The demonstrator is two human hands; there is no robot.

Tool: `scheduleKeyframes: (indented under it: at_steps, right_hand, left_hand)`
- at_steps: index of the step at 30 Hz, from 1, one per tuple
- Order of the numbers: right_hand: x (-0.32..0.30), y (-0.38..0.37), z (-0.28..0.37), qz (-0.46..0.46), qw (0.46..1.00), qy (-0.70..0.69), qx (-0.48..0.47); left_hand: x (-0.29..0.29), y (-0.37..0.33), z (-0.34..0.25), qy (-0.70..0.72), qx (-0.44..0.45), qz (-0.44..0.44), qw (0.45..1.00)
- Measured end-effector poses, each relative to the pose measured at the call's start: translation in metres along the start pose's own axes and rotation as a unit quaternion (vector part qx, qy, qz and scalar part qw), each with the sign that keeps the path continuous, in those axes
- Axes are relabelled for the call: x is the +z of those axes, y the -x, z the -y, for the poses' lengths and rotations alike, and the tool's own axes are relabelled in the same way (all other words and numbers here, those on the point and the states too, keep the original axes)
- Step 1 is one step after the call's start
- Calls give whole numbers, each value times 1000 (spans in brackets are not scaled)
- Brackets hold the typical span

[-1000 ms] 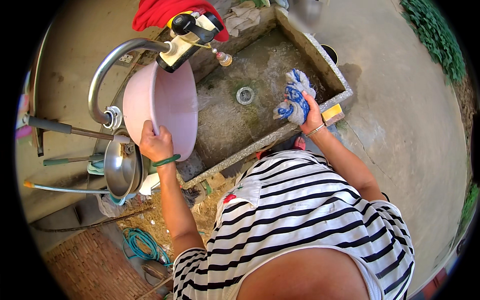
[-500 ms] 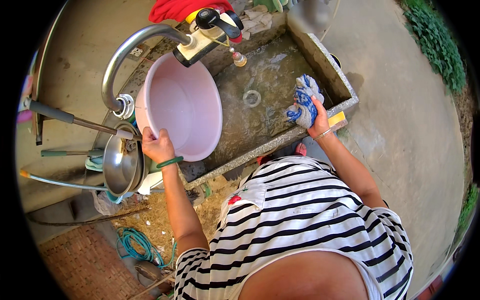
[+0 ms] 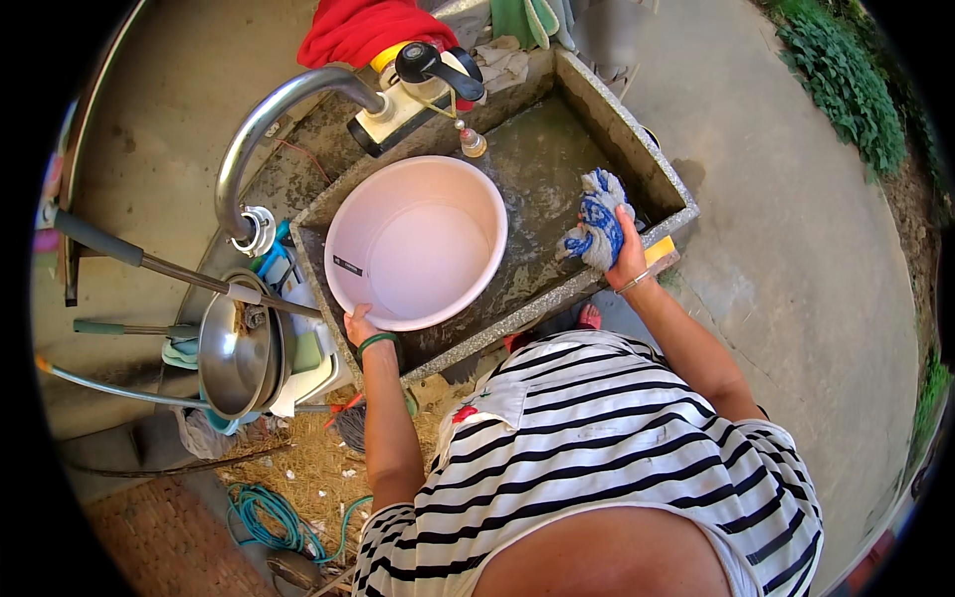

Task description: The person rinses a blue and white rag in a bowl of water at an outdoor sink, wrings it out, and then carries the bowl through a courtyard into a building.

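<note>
A pale pink plastic basin (image 3: 430, 254) sits in the left part of the stone sink (image 3: 557, 310), its open top facing up and a small dark label showing inside. My left hand (image 3: 360, 324) grips the basin's near left rim, some fingers hidden by it. Over the right end of the sink, my right hand (image 3: 627, 257) is closed on a bunched blue and grey cloth (image 3: 599, 221). Above the basin hang a curved metal faucet (image 3: 244, 149) and its black lever (image 3: 438, 70).
Left of the sink stand stacked metal bowls (image 3: 234, 343) and a long-handled pole (image 3: 179, 267) that reaches toward the basin. A red cloth (image 3: 363, 30) lies behind the faucet. A teal hose (image 3: 269, 522) is coiled on the ground at lower left.
The basin has gone from tilted on its side to nearly level, moving right and down into the sink. My left hand moved with it. My right hand still holds the cloth, barely shifted.
</note>
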State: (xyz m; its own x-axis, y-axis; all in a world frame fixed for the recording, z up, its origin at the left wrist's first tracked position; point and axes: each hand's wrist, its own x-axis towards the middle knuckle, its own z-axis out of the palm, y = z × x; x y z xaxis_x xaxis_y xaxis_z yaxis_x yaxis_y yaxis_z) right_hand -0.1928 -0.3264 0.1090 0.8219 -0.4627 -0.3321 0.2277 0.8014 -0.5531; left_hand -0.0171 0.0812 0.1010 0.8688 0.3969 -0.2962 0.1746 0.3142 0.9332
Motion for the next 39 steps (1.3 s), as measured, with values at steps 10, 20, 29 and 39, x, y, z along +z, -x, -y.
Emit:
scheduleKeyframes:
  at_steps: [10, 20, 29, 39]
  right_hand:
    - [-10, -3, -2, -17, 1000, -3, -1]
    - [1, 4, 1, -24, 1000, -19, -3]
    - [4, 6, 6, -7, 1000, -18, 6]
    - [-4, 8, 7, 28, 999, 1, 37]
  left_hand:
    - [2, 43, 32, -609, 293, -142, 724]
    - [256, 184, -163, -348, 707, 376, 488]
    - [321, 177, -174, -427, 765, 275, 396]
    - [336, 190, -148, -302, 807, 147, 486]
